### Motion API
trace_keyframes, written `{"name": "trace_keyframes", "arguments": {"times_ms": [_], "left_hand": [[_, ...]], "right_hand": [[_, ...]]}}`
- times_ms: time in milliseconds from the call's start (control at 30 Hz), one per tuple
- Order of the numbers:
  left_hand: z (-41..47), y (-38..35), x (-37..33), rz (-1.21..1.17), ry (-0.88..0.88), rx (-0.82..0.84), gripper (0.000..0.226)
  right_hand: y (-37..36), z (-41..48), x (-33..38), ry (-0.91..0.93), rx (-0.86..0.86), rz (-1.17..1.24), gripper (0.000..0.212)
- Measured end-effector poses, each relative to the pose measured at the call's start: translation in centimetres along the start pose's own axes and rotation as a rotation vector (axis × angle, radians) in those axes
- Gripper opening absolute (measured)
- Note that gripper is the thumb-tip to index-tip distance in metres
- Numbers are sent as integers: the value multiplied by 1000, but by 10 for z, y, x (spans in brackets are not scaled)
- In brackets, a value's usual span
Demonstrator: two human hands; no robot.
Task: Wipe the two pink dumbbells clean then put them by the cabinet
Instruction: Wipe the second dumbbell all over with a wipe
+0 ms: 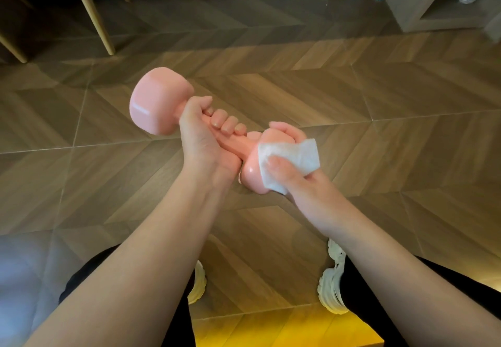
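One glossy pink dumbbell point(160, 103) with rounded heads is held in the air above the brown herringbone wood-pattern floor point(366, 89), ahead of the person's legs. Its bar is gripped by the left hand point(202, 132), whose fingers are curled round it with the nails turned toward the camera. The dumbbell is tilted: one head is raised at the upper left, clear of both hands, and the other is lowered to the right. That lower head is clasped by the right hand point(294, 176) through a folded white wipe point(295, 154), which is pressed onto the head by the thumb while the fingers are wrapped round its far side. The two hands are set just beside each other. Two chunky white shoes point(333, 281) are seen on the floor below the forearms.
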State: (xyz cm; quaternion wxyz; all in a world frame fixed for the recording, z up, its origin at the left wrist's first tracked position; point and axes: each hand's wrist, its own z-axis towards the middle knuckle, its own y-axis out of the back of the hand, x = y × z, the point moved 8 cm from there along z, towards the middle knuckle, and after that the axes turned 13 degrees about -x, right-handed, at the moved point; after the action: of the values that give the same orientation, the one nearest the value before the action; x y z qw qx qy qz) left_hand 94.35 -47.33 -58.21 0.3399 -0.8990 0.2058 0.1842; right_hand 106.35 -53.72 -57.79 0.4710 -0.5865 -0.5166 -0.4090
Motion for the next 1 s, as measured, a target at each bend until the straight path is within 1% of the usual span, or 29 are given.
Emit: {"name": "trace_keyframes", "arguments": {"times_ms": [33,67,167,200,267,367,400,467,533,600,633,700,767,833,933,1000], "left_hand": [[0,1,1,-1,6,-5,35],[-1,2,2,1,10,-9,35],[-7,0,7,20,7,4,36],[-8,-2,8,25,6,12,37],[-7,-6,10,24,13,21,41],[-4,-7,8,33,0,24,37],[-3,-7,7,38,-4,20,35],[-2,-5,6,36,2,9,35],[0,-3,3,18,12,-4,38],[-1,0,3,7,24,-11,39],[-3,0,4,9,32,-8,39],[-6,-1,8,16,45,0,41],[-7,-3,11,29,36,9,38],[-7,-5,12,46,15,14,34],[-5,-4,14,66,10,1,33],[-5,-4,13,63,9,-9,33]], "right_hand": [[-2,-2,0,1,22,1,56],[-4,-2,-1,5,9,7,60],[-3,-1,-4,8,-182,51,64],[-2,0,-4,9,-242,78,61],[1,3,-1,17,-298,113,51],[4,6,3,30,-281,56,46],[5,5,3,28,-252,44,46],[4,3,4,23,-139,25,45],[2,-1,4,20,-32,-5,50],[-1,-4,3,14,18,-6,60],[-4,-5,2,17,5,-4,64],[-5,-4,-1,13,-109,4,65],[-1,-1,-1,0,-250,56,56],[4,3,1,-19,-315,70,49],[10,3,-4,-94,-307,26,54],[8,2,-5,-120,-224,25,54]]}}
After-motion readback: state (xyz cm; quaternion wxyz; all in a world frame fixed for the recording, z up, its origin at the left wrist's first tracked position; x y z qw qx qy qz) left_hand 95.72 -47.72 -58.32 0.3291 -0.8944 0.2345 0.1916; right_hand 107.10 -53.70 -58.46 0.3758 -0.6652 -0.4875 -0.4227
